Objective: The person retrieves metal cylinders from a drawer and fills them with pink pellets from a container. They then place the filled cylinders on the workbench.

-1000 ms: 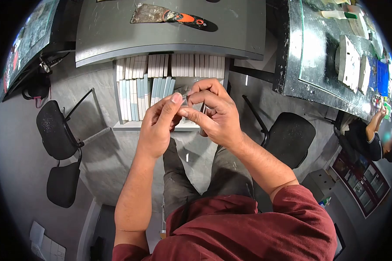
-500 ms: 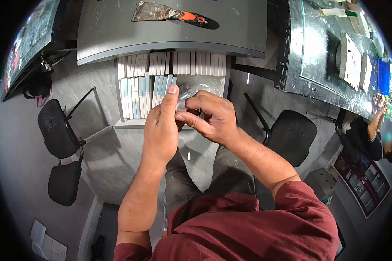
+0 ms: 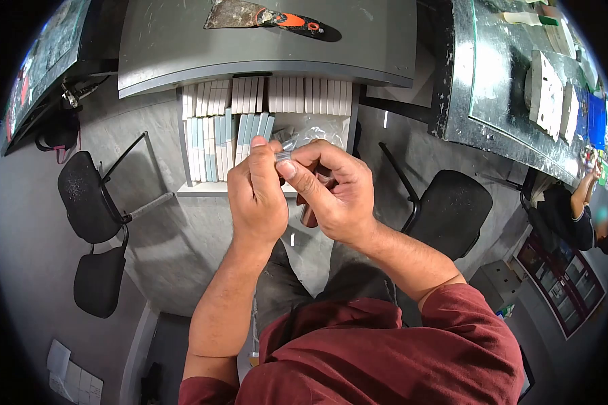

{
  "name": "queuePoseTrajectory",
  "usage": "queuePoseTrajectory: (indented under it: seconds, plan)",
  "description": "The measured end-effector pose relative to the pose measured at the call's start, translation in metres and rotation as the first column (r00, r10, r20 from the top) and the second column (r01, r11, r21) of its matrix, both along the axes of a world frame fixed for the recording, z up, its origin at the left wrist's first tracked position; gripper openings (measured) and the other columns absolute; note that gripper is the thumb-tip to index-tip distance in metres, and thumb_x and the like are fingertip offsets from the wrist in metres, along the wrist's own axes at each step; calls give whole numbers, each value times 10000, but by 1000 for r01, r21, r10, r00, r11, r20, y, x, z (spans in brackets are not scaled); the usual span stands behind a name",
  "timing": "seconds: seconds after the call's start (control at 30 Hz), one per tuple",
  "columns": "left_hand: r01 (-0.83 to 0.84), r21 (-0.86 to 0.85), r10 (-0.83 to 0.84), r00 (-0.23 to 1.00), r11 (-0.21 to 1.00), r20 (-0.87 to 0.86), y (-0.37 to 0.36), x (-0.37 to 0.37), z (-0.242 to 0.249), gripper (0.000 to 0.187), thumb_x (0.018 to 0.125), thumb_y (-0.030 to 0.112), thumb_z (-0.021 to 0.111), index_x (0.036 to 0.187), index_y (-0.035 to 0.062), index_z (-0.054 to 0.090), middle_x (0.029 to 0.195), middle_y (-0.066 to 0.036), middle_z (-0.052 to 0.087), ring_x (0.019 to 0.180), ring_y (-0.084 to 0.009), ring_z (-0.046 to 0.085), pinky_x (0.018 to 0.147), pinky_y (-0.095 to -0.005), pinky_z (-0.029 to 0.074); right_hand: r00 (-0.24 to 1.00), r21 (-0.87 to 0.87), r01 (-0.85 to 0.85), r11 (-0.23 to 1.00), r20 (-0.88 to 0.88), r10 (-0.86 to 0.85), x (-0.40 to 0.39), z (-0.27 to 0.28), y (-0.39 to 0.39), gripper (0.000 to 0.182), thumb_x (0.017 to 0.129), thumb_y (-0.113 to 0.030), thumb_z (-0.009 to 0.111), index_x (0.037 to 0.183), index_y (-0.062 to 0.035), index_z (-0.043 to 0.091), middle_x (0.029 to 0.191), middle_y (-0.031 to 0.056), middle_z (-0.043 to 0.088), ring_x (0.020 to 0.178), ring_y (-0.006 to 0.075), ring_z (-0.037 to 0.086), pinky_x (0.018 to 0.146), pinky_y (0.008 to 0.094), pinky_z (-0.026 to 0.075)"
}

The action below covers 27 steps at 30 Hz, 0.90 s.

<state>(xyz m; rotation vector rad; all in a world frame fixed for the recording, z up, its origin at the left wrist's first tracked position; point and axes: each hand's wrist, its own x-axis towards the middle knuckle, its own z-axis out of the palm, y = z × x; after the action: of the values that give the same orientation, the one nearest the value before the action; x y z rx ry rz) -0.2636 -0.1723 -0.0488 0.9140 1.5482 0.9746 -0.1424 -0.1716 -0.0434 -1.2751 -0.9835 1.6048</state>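
Observation:
Between the fingertips of both hands is a small silvery-grey piece (image 3: 284, 156), mostly covered by them. My left hand (image 3: 257, 192) is closed, its thumb raised and its fingers pinching the piece's left side. Closed on the right side is my right hand (image 3: 341, 192), with thumb and forefinger meeting at the piece. A shiny brownish rounded thing (image 3: 309, 216) shows under the right palm; I cannot tell what it is. Just beyond the fingers, an open drawer holds rows of thin white and blue-grey boxes (image 3: 213, 148) and a clear plastic bag (image 3: 319, 133).
A paint-stained scraper (image 3: 273, 20) with an orange and black handle lies on the grey desktop (image 3: 169, 50). Black chairs (image 3: 450, 212) stand at both sides. At right, a glass-topped bench (image 3: 490, 101) carries white parts, and a person (image 3: 577, 212) sits beside it.
My hands have shifted slightly, and the right hand has turned so its thumb presses on the silvery piece. The left thumb has bent down. The brownish thing now shows below the right hand.

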Motion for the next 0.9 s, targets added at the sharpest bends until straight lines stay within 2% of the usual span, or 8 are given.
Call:
queuePoseTrajectory:
  seconds: [0.1, 0.3, 0.5, 0.57, 0.63, 0.67, 0.83, 0.9]
  plan:
    - [1, -8, -1, 1000, 1000, -12, 1, -3, -1, 552, 1038, 323, 355, 845, -134, 596, 571, -45, 480, 591, -119, 451, 570, -309, 390, 1000, 6, -8, 1000, 22, 8, -1, 4, 4, 120, 911, -111, 670, 875, 2, 657, 712, 17, 619, 614, 24, 532, 508, 198, 406]
    - [19, 66, -16, 999, 998, -47, -1, -4, -5, 501, 1038, 310, 358, 749, -52, 549, 591, 0, 463, 582, -86, 399, 564, -280, 363, 998, -81, -8, 997, -59, 3, -2, 11, 7, 126, 922, -116, 658, 893, 6, 654, 735, 8, 631, 623, 34, 536, 539, 196, 425]
    - [-71, -197, 128, 948, 978, 292, -2, -3, -1, 450, 1030, 324, 387, 661, 78, 468, 603, 51, 416, 559, -40, 320, 503, -246, 273, 991, -315, -61, 947, -136, 19, 3, 19, 14, 132, 914, -130, 676, 921, 1, 662, 771, -4, 636, 600, 34, 508, 520, 205, 420]
    - [-144, -501, 341, 881, 853, 327, 5, 0, 8, 454, 1018, 376, 408, 679, 82, 472, 602, 49, 418, 556, -44, 327, 502, -249, 275, 986, -323, -76, 943, -167, 22, 5, 10, 10, 122, 903, -124, 687, 932, -5, 680, 822, 4, 642, 609, 38, 508, 515, 209, 417]
    - [-8, -606, 277, 894, 795, 353, 17, -21, 27, 418, 1005, 406, 439, 738, 93, 514, 612, 48, 438, 543, -45, 363, 499, -236, 293, 986, 272, -93, 958, 162, 49, 7, -12, 1, 115, 859, -97, 723, 957, -36, 724, 969, 26, 636, 682, 64, 549, 543, 219, 441]
    - [134, -698, 214, 896, 703, 388, 19, -27, 32, 393, 991, 437, 471, 798, 105, 557, 622, 47, 458, 530, -46, 398, 495, -223, 310, 978, 273, -106, 956, 202, 51, 9, -17, -4, 159, 808, -74, 755, 967, -70, 751, 1070, 37, 615, 760, 89, 581, 573, 228, 459]
    - [33, -333, 30, 983, 942, 182, 4, -7, 17, 464, 1000, 516, 426, 736, 137, 475, 655, 74, 385, 563, -18, 302, 498, -202, 221, 984, 385, -16, 923, 168, -53, 2, -17, 2, 141, 807, -67, 746, 948, -55, 738, 1080, 63, 627, 777, 97, 600, 620, 237, 481]
    - [-7, -95, 18, 993, 995, 117, -2, -6, 13, 522, 1042, 450, 366, 757, 33, 497, 685, 29, 432, 639, -68, 342, 564, -251, 303, 989, -5, -92, 996, 114, 92, 3, 1, 2, 122, 828, -55, 726, 948, -38, 723, 1093, 76, 626, 853, 108, 604, 711, 259, 499]
